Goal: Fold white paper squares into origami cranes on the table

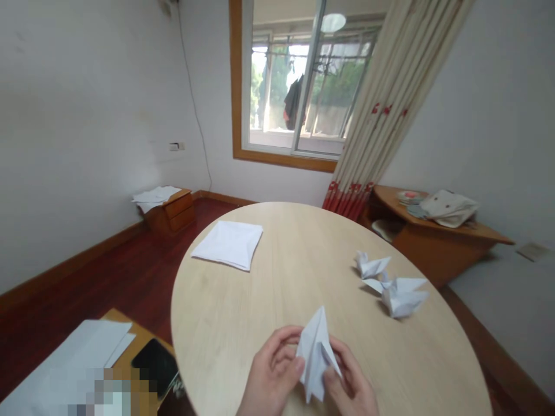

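Note:
Between my two hands, above the near part of the round table, is a folded white paper (315,361), its narrow tip pointing away from me. My left hand (275,370) pinches its left side, thumb on the front face and fingers curled behind. My right hand (351,381) grips the lower right side, the thumb pressing near a raised flap. Farther right on the table lie several folded paper cranes (404,297), grouped close together. A stack of white square paper sheets (229,245) rests at the table's far left.
The round wooden table (299,248) fills the middle. At lower left, a wooden surface holds white papers (73,361) and a black phone (155,365). A small cabinet (173,214) stands at back left. A wooden desk (446,248) with a cloth bag (448,208) is at right, beside the curtain (390,104).

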{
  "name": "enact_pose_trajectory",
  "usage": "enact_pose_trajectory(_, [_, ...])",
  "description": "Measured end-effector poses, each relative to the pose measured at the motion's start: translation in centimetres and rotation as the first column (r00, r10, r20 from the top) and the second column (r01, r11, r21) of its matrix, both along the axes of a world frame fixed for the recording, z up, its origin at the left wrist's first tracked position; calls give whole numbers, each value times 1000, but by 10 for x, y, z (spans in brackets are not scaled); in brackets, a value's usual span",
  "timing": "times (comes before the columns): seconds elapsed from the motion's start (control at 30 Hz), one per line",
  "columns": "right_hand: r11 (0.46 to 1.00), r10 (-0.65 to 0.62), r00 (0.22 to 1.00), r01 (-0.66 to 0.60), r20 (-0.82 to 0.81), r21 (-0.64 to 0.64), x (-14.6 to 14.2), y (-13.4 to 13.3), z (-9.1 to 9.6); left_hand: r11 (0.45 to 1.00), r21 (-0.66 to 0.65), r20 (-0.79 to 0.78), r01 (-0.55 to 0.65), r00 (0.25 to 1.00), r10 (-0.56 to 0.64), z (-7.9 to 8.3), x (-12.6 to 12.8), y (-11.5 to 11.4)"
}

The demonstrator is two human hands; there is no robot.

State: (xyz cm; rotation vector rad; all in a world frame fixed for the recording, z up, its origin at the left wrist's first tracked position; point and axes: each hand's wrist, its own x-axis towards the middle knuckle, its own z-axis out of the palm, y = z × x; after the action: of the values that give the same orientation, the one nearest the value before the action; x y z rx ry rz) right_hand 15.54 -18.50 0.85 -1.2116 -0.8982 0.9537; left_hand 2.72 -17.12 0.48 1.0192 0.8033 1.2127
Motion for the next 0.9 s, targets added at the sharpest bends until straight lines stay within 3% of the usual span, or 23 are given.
enact_pose_trajectory(0.13, [999,38,999,-37,-37,10,4,1,6,994,7,-81,110,991,-109,0,0,-2])
enact_pose_trajectory(0.23, [997,78,997,-78,-28,-11,8,1,10,992,74,-160,107,983,-94,-4,-1,-3])
enact_pose_trajectory(0.33, [995,79,995,-83,-61,-53,8,0,12,971,240,-264,-11,962,76,-8,-1,-4])
enact_pose_trajectory(0.43, [993,78,991,-87,-106,-83,3,-1,14,912,396,-319,-111,914,250,-10,-2,-7])
enact_pose_trajectory(0.57, [991,103,992,-109,-73,-79,-5,-5,17,856,484,-358,-181,851,383,-12,-2,-11])
enact_pose_trajectory(0.77, [990,114,991,-108,69,-87,-6,-11,19,906,397,-355,-146,886,299,-6,0,-11])
enact_pose_trajectory(0.9, [997,47,997,-43,61,-58,2,-12,20,970,183,-202,-157,960,193,-2,-2,-11])
